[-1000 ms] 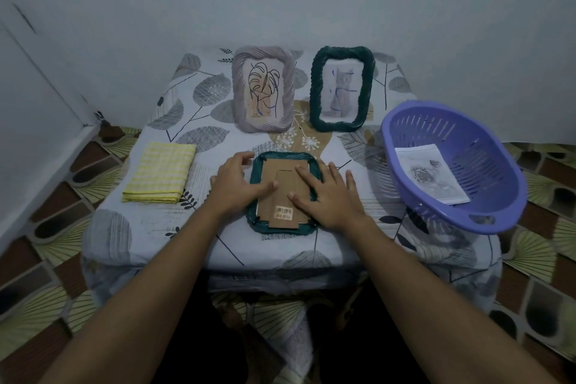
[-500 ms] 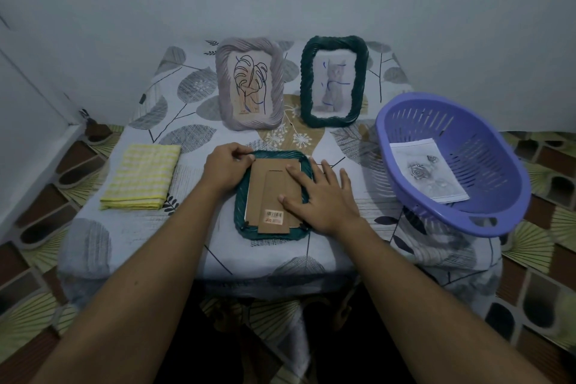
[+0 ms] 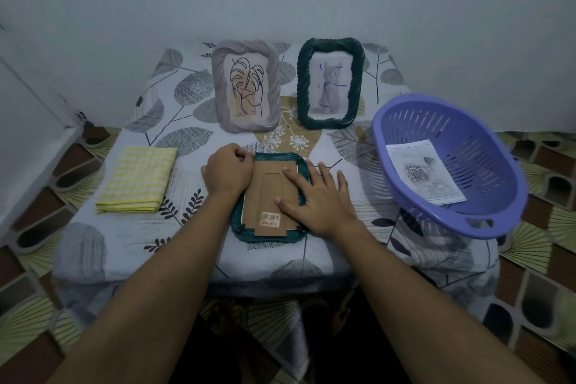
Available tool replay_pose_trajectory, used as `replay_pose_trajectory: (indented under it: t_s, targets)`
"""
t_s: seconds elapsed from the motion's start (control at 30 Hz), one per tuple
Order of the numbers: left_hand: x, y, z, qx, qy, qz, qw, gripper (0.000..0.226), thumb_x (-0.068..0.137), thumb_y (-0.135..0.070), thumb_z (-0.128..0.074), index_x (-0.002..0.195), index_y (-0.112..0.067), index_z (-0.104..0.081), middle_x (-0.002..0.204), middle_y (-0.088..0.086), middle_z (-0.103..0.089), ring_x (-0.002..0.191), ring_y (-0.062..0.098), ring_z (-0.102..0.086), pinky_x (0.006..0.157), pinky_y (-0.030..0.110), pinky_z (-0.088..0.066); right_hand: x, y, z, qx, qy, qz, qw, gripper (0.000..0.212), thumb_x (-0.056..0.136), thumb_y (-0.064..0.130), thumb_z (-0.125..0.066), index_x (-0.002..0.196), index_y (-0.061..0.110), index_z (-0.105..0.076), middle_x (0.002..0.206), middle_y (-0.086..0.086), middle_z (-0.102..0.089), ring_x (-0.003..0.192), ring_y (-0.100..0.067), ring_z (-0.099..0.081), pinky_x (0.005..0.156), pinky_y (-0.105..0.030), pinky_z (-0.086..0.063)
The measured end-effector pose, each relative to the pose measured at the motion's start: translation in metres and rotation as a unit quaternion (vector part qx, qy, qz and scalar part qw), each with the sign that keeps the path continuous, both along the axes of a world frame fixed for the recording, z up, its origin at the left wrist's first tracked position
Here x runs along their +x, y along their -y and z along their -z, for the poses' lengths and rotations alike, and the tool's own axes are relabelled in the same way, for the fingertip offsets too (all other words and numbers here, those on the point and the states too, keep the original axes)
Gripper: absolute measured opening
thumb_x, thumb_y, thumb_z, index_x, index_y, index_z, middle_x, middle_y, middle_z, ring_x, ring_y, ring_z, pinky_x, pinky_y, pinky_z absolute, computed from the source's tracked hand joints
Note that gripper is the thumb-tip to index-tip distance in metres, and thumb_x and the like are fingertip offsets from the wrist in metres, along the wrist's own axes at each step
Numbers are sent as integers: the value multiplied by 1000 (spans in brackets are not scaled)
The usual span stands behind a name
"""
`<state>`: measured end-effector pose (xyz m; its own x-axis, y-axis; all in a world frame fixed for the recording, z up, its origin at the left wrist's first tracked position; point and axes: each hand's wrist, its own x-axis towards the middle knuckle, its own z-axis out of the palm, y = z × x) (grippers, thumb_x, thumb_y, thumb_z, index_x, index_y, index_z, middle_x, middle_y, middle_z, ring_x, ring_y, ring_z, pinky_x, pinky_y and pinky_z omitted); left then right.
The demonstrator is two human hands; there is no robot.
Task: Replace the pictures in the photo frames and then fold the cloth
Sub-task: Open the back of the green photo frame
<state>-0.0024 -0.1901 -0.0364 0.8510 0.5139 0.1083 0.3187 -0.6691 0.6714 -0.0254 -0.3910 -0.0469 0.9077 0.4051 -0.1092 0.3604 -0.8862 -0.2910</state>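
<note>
A barcode sticker (image 3: 270, 219) sat at the near end of the cardboard back (image 3: 261, 187) of the face-down frame (image 3: 271, 239); its orange print was too small to read.

The tablecloth (image 3: 134, 227) is white, printed with grey hatched leaves on thin black stems, and one ochre leaf carries white dandelion heads. The folded cloth (image 3: 137, 181) is checked yellow and white. The face-down frame (image 3: 268, 238) has a dark green twisted rim and a plain brown cardboard back (image 3: 268, 193) with a white barcode sticker (image 3: 270, 217) edged in orange. One standing frame (image 3: 221, 87) is pale greyish mauve with rope-like ridges; its picture (image 3: 247, 87) shows a black line-drawn leaf over tan. The other standing frame (image 3: 302, 81) is dark green, around a grey cat picture (image 3: 331, 87) with blue strokes. The slotted basket (image 3: 467, 140) is lavender, and the sheet (image 3: 424, 171) in it is white with grey roses. The floor tiles (image 3: 545, 290) mix brown with yellow-green fans.
</note>
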Motion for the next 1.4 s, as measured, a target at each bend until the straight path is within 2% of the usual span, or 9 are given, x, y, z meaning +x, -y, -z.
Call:
replay_pose_trajectory:
  t_s: [0.13, 0.23, 0.37, 0.5, 0.6, 0.8, 0.93, 1.17, 1.4]
  targets:
    - [-2, -6, 4, -8, 25, 21, 999, 18, 89, -41, -68, 86, -24, -72, 89, -3, -73, 91, 22, -67, 89, 39, -50, 0, -1, 0, 1, -3, 2, 1000, 76, 86, 83, -23, 153, 53, -9, 168, -2, -3, 154, -24, 5, 120, -56, 7]
    - [-14, -17, 4, -26, 27, 114, 993, 32, 89, -39, -70, 111, -16, -73, 105, 5, -71, 94, 16, -62, 82, 27, -44, 0, -1, -2, 0, -4, 3, 1000, 76, 86, 83, -24, 154, 53, -9, 168, -2, -3, 154, -24, 5, 120, -56, 7]
    - [-43, -30, 2, -2, 6, 232, 973, 66, 89, -50, -66, 140, -9, -52, 129, 12, -59, 117, 24, -54, 92, 29, -37, -2, -1, -3, 2, -5, 3, 1000, 75, 87, 83, -26, 154, 53, -8, 168, -2, -3, 154, -23, 5, 120, -55, 8]
    - [-65, -37, 10, 83, -9, 306, 948, 76, 85, -76, -46, 144, -27, -41, 136, -1, -56, 125, 22, -52, 102, 42, -41, -2, -1, -5, -1, -4, 3, 1000, 75, 87, 82, -27, 154, 53, -9, 168, -2, -4, 154, -23, 5, 120, -55, 7]
    - [-71, -36, 21, 158, -92, 291, 939, 102, 80, -85, -29, 159, -22, -13, 163, -2, -25, 150, 18, -21, 122, 44, -14, -3, -1, -5, 1, -3, 4, 1000, 75, 87, 83, -27, 153, 53, -9, 168, -2, -4, 154, -23, 4, 120, -55, 7]
    - [-76, -34, 22, 167, -68, 269, 946, 103, 79, -85, -28, 159, -22, -14, 165, -2, -21, 152, 15, -16, 123, 41, -9, -1, -1, -4, 15, -6, 12, 1000, 79, 85, 84, -31, 153, 53, -7, 168, 1, -7, 154, -22, 0, 121, -54, 5]
    - [-76, -33, 22, 171, -66, 264, 947, 105, 78, -86, -28, 159, -19, -17, 164, -1, -23, 151, 16, -18, 123, 42, -11, 4, -4, -10, 68, -30, 59, 996, 90, 85, 73, -47, 157, 39, -6, 162, -1, -25, 151, -22, -13, 121, -50, -2]
    - [-75, -33, 21, 173, -59, 263, 947, 105, 77, -86, -29, 158, -19, -21, 162, -1, -27, 150, 16, -21, 122, 43, -12, 22, -22, -23, 132, 5, 199, 971, 39, 93, 47, -48, 127, 30, -57, 130, 1, -59, 128, -26, -41, 101, -42, -25]
    - [-76, -33, 18, 175, -54, 261, 948, 106, 76, -86, -29, 157, -17, -22, 161, 1, -30, 149, 17, -23, 122, 42, -13, 32, -36, -27, 144, 33, 291, 945, 25, 92, 53, -57, 92, 29, -62, 107, 4, -63, 118, -26, -45, 90, -42, -27]
